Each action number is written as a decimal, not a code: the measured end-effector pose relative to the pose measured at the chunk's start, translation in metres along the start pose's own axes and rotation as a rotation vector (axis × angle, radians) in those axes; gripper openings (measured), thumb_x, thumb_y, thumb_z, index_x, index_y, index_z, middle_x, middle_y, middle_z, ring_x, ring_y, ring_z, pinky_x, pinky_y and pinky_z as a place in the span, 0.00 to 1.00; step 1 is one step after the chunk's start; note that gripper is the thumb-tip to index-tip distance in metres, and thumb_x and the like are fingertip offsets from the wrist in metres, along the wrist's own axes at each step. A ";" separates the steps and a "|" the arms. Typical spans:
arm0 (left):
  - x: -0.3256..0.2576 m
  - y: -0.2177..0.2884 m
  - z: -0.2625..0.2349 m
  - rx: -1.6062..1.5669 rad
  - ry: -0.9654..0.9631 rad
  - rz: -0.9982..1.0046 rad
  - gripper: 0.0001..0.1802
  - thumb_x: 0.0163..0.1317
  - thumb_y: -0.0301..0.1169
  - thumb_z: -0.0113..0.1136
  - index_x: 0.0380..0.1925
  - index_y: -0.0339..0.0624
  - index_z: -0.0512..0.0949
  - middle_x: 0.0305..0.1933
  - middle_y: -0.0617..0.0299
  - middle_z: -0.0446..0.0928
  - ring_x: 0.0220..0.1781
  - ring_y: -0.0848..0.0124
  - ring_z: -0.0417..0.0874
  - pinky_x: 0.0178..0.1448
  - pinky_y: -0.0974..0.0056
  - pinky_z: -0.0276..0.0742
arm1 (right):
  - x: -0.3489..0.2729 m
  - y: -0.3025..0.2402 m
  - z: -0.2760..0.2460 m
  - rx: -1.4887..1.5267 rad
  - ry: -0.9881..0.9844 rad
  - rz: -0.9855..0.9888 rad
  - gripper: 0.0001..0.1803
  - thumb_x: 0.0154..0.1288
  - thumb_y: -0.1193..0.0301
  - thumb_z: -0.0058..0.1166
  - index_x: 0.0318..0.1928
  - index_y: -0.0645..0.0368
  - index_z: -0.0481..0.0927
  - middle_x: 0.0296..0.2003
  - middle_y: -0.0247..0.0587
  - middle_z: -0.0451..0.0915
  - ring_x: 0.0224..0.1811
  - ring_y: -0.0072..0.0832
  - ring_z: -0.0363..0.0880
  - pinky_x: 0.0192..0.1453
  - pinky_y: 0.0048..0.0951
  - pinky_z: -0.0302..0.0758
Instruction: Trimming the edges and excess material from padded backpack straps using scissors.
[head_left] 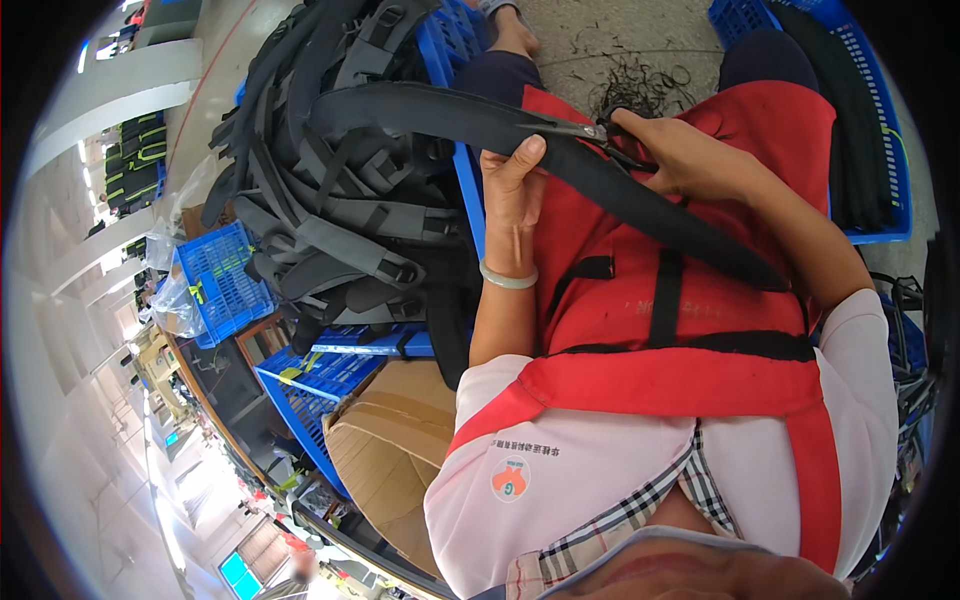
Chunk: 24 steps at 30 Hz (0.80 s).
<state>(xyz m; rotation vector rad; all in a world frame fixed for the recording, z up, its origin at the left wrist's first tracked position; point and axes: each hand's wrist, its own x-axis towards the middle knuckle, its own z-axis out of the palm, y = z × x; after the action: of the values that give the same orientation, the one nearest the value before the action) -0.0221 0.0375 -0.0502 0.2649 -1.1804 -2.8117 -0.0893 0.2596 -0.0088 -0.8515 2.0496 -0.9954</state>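
Observation:
A long black padded strap [640, 205] runs across my lap from the heap on the left down to the right. My left hand [515, 185] grips its near edge, with the thumb pressed on top. Scissors [585, 131] are in my right hand [685, 155], fingers closed round the handles. Their blades point left and lie over the strap's far edge, just beyond my left thumb. Whether the blades are closed is too small to tell. Beneath the strap my red apron [610, 310] covers my lap.
Many grey and black padded straps [350, 230] are heaped to my left, beside a blue crate [450, 50]. Another blue crate [900, 190] at the right holds black padded pieces [840, 110]. Dark scraps [645, 85] litter the floor ahead. A cardboard box [385, 440] stands near my left elbow.

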 end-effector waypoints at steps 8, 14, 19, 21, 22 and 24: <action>-0.003 -0.003 0.000 -0.065 0.023 -0.028 0.11 0.53 0.18 0.66 0.37 0.41 0.80 0.37 0.62 0.82 0.40 0.69 0.83 0.49 0.64 0.80 | 0.004 0.005 0.005 0.135 0.025 0.009 0.20 0.59 0.68 0.59 0.46 0.64 0.68 0.25 0.53 0.76 0.27 0.44 0.74 0.35 0.39 0.70; -0.002 -0.009 -0.005 -0.081 -0.014 -0.037 0.11 0.53 0.18 0.66 0.36 0.41 0.81 0.37 0.62 0.82 0.40 0.70 0.83 0.50 0.64 0.79 | -0.011 0.014 0.004 -0.060 0.242 -0.143 0.18 0.60 0.68 0.58 0.46 0.65 0.70 0.29 0.55 0.77 0.32 0.49 0.77 0.37 0.41 0.70; -0.004 -0.018 -0.004 -0.011 -0.108 -0.028 0.12 0.57 0.21 0.64 0.41 0.41 0.79 0.42 0.60 0.81 0.45 0.66 0.83 0.55 0.59 0.79 | -0.001 0.002 0.001 0.045 0.068 -0.026 0.17 0.62 0.67 0.57 0.46 0.65 0.71 0.29 0.56 0.77 0.33 0.50 0.77 0.37 0.41 0.70; -0.003 -0.012 -0.005 -0.009 -0.096 -0.039 0.12 0.57 0.21 0.64 0.42 0.41 0.79 0.43 0.60 0.81 0.46 0.66 0.82 0.56 0.59 0.78 | 0.000 0.000 0.001 0.063 0.043 -0.007 0.17 0.62 0.67 0.57 0.46 0.65 0.71 0.29 0.56 0.77 0.33 0.50 0.77 0.37 0.41 0.70; -0.003 -0.007 -0.006 -0.009 -0.082 -0.054 0.13 0.57 0.22 0.64 0.43 0.41 0.78 0.44 0.59 0.81 0.46 0.65 0.82 0.57 0.58 0.78 | 0.000 0.000 0.001 0.041 0.059 0.014 0.16 0.63 0.67 0.57 0.46 0.65 0.71 0.29 0.56 0.77 0.33 0.50 0.77 0.37 0.41 0.70; 0.007 0.010 -0.007 -0.086 -0.037 -0.015 0.13 0.57 0.23 0.64 0.44 0.40 0.78 0.44 0.58 0.80 0.46 0.64 0.82 0.57 0.57 0.78 | 0.001 0.003 0.004 0.018 0.075 0.035 0.16 0.63 0.67 0.57 0.45 0.65 0.71 0.29 0.56 0.77 0.33 0.50 0.77 0.37 0.41 0.70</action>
<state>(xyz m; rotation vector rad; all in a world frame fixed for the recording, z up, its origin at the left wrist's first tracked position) -0.0273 0.0244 -0.0486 0.2173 -1.0656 -2.8833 -0.0874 0.2592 -0.0130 -0.7768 2.1083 -1.0398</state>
